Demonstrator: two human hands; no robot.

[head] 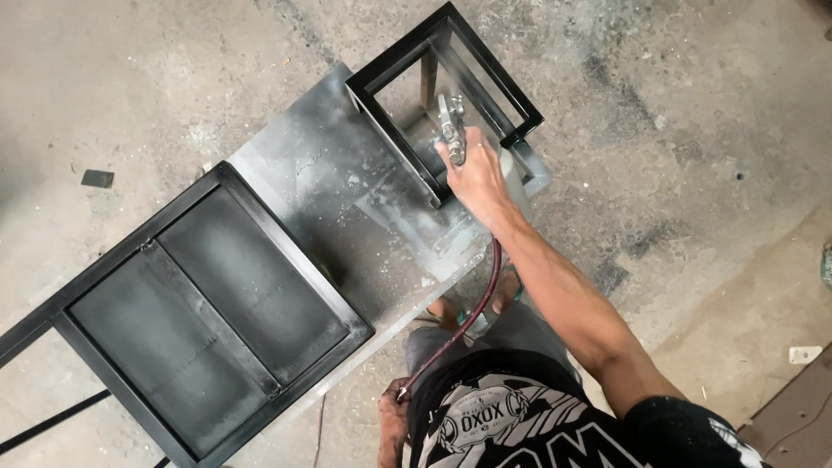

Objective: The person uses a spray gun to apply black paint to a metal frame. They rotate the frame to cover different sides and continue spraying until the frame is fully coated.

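— What's the right hand (475,173) holding?
— It is clamped on a spray gun (451,126) inside the black square frame (444,95).
— And the left hand (394,425)?
— Half hidden; seemingly closed around the red hose (472,314).

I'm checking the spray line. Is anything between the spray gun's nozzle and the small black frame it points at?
Nothing visible. The right hand holds the spray gun just above the small black frame, inside its open top. The red hose trails back to the left hand.

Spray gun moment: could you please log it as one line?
right hand: grips spray gun over small black frame | left hand: holds red hose | large black frame: beside, on sheet
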